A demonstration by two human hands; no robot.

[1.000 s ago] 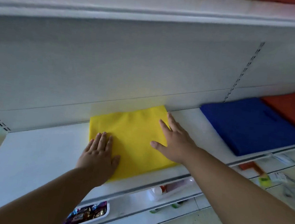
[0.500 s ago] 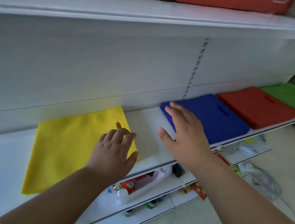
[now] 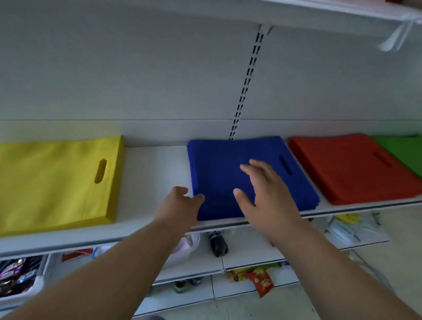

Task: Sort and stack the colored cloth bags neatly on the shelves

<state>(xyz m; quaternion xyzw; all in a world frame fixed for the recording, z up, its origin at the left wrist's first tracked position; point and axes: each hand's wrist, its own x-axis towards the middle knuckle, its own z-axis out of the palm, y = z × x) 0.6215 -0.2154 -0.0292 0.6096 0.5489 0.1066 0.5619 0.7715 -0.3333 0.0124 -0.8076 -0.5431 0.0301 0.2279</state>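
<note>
Shelf (image 3: 146, 233), white metal, carrying four flat stacks of cloth bags in a row; places below are given relative to the blue stack (image 3: 219, 170), which lies near the middle of the shelf under the slotted upright (image 3: 246, 84) of the back panel. Each visible stack shows an oval handle cut-out.

Yellow stack (image 3: 41, 184): well to the left of the blue stack, with a strip of bare shelf between them. Red stack (image 3: 350, 168): just to the right of the blue stack, separated by a narrow gap. Green stack (image 3: 417, 158): beyond the red stack, farthest from the blue one, its near edge appearing to lie under or against the red stack; which of the two cannot be told.

Left hand (image 3: 179, 208): at the front left corner of the blue stack, fingers curled toward the corner edge. Whether it actually grips the fabric cannot be told, since the contact is blurred. Right hand (image 3: 265, 197): over the front half of the blue stack, fingers spread and relaxed, grasping nothing; whether the palm touches the cloth cannot be told.

Below the blue stack, a lower shelf holds a dark bottle (image 3: 218, 243) lying on its side; a red-and-yellow snack packet (image 3: 261, 281) sits lower still. Below the yellow stack, a white tray (image 3: 1, 282) holds dark wrapped items.
</note>
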